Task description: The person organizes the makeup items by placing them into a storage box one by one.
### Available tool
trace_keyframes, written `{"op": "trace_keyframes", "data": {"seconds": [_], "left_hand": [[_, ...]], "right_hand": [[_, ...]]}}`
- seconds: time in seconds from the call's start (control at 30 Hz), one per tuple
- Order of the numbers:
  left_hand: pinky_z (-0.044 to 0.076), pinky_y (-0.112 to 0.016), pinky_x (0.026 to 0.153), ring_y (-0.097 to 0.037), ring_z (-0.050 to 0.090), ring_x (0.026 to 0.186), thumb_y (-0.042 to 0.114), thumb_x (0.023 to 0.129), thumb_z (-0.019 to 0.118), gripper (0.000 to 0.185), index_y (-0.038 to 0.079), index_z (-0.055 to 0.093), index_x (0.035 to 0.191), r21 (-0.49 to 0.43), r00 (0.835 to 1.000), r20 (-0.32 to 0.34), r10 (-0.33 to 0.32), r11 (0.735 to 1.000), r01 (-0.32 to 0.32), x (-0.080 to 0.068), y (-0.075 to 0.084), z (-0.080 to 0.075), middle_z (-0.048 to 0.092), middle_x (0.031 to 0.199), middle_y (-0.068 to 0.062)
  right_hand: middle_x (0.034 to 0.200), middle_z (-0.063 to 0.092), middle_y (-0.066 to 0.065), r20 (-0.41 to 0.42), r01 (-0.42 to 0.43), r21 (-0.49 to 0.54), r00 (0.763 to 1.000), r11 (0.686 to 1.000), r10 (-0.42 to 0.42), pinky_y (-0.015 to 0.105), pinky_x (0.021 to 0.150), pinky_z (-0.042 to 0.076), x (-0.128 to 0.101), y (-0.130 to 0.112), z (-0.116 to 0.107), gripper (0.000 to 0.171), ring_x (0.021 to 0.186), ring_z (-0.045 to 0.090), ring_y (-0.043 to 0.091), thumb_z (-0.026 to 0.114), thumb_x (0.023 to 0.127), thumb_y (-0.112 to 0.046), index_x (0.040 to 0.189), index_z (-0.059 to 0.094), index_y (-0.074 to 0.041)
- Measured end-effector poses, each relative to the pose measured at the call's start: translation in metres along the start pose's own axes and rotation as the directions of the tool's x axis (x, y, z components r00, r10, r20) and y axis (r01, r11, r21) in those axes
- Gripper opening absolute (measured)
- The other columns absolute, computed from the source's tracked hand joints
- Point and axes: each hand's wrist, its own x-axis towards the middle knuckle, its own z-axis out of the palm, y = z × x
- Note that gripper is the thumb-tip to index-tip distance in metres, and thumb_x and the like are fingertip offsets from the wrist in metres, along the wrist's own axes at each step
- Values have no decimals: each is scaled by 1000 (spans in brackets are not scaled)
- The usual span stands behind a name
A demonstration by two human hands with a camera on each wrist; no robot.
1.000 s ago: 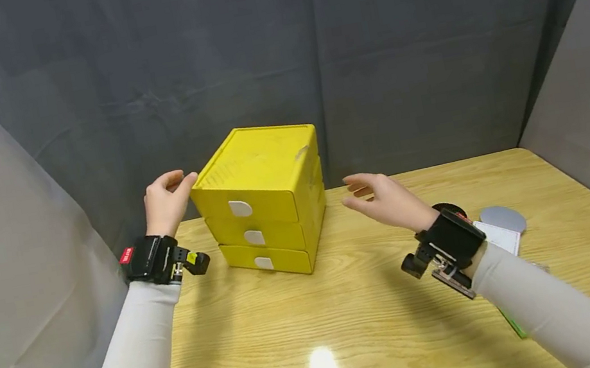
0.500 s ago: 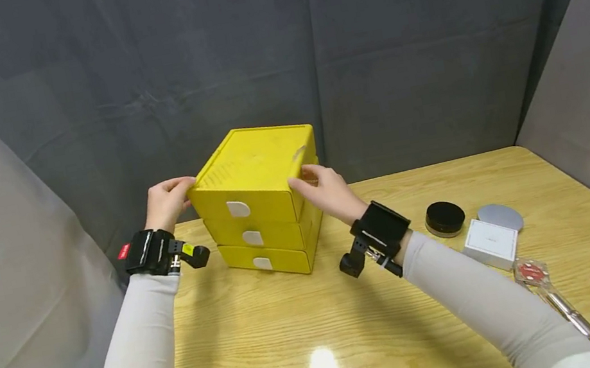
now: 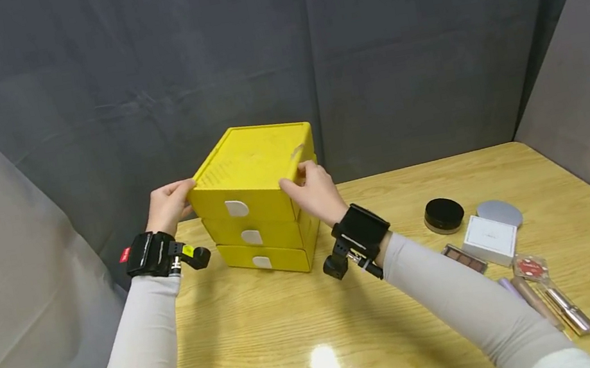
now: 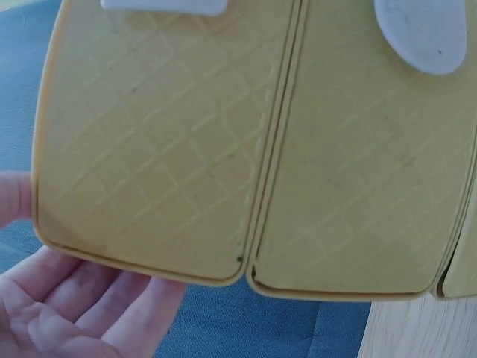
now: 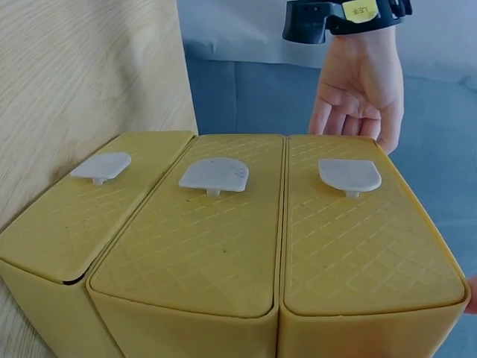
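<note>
A yellow three-drawer storage box (image 3: 252,160) stands on the table, its stacked drawer fronts each bearing a white pull tab (image 3: 251,237). My left hand (image 3: 166,209) grips the upper left front corner, the thumb on the top edge. In the left wrist view that hand's fingers (image 4: 89,294) lie along the side of the top tier. At the opposite upper corner my right hand (image 3: 317,194) holds on, thumb over the top edge and fingers against the side. Only a thumb tip (image 5: 471,294) of it shows in the right wrist view, where all drawer fronts (image 5: 216,246) look closed.
To the right lie a round black-lidded jar (image 3: 443,215), a grey disc (image 3: 499,213), a white box (image 3: 490,240), a palette (image 3: 464,258), a clear red-marked case (image 3: 530,267) and several slim cosmetic tubes (image 3: 568,309). Dark curtain (image 3: 395,50) hangs behind the table.
My right hand has moved left from over the table to the storage box's right upper corner and taken hold. My left hand has settled on the left corner. The cosmetics have come into fuller view.
</note>
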Motion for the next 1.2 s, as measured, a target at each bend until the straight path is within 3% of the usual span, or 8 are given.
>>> {"op": "trace_keyframes", "data": {"seconds": [0.5,0.87,1.03,1.2], "left_hand": [[44,-38,95,-23,52,108,35,93,50,49,0,53,127,-13,1000,7,-3,1000,3,0,-2,2,49,129,-15],[47,-36,92,-23,55,106,32,92,52,46,-1,55,124,-33,999,27,26,999,-26,1,1,20,52,125,-15],[46,-38,92,-23,55,102,32,91,53,44,-1,57,122,-40,999,38,33,999,-32,-1,4,28,54,121,-14],[46,-39,92,-24,55,100,32,91,55,43,0,58,119,-47,998,56,37,998,-35,-4,6,35,54,118,-14]], "right_hand": [[127,42,19,37,-16,-1,999,1000,16,36,91,44,0,4,-5,52,109,48,26,50,91,-30,129,38,3],[130,42,19,78,-14,43,997,999,11,38,93,44,3,17,-27,52,113,48,29,49,92,-27,133,34,2],[129,42,18,119,-57,68,992,996,48,37,90,45,6,23,-39,54,106,50,28,48,93,-28,135,31,1],[130,40,18,152,-89,119,986,989,71,38,94,44,9,29,-50,52,111,46,28,48,94,-24,136,30,1]]}}
